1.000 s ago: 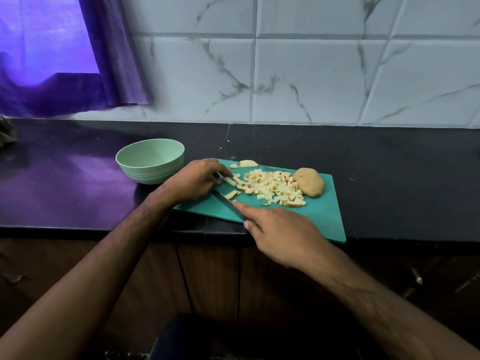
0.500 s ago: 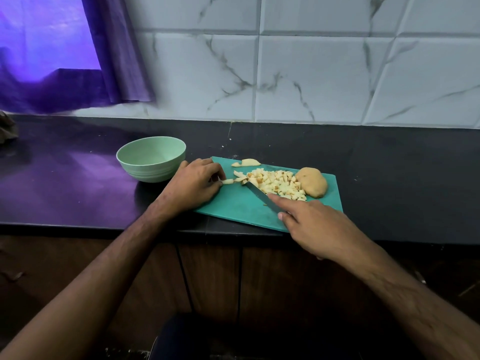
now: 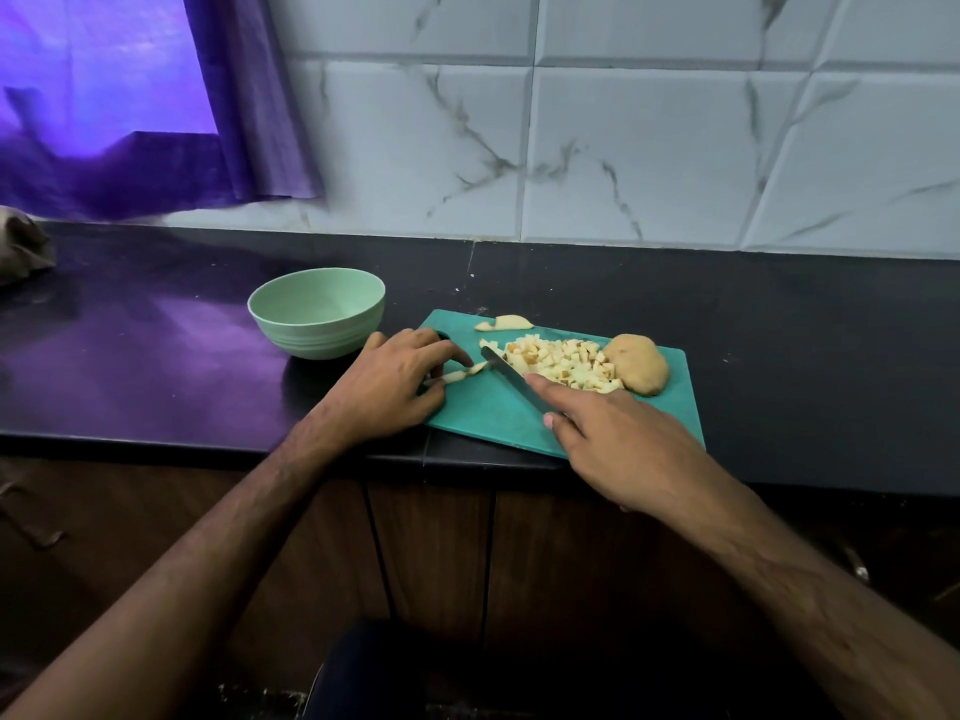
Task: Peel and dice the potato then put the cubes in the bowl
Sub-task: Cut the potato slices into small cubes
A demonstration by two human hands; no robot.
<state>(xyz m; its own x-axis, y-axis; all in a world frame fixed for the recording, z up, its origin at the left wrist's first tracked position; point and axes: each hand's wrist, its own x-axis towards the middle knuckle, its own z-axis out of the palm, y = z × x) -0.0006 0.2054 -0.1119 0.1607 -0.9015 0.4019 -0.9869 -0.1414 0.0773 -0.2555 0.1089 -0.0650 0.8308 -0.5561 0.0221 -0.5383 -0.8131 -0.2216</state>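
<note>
A teal cutting board [image 3: 493,407] lies on the dark counter. On it sits a pile of diced potato cubes [image 3: 563,363], with an uncut potato piece [image 3: 638,363] at its right and a slice [image 3: 506,322] near the far edge. My left hand [image 3: 397,384] rests on the board's left end and pinches potato strips [image 3: 465,373]. My right hand [image 3: 618,444] grips a knife [image 3: 511,375], index finger along the blade, whose tip is at the left side of the pile. A pale green bowl [image 3: 317,311], with nothing inside, stands left of the board.
A purple curtain [image 3: 156,122] hangs at the far left over the counter [image 3: 156,356]. White marbled wall tiles [image 3: 623,148] rise behind. A brown cloth-like lump [image 3: 23,246] lies at the left edge. Wooden cabinet doors [image 3: 431,553] are below the counter front.
The knife has swept the scattered cubes to the right into a tighter pile. My left hand drew back to the board's left end, holding the strips.
</note>
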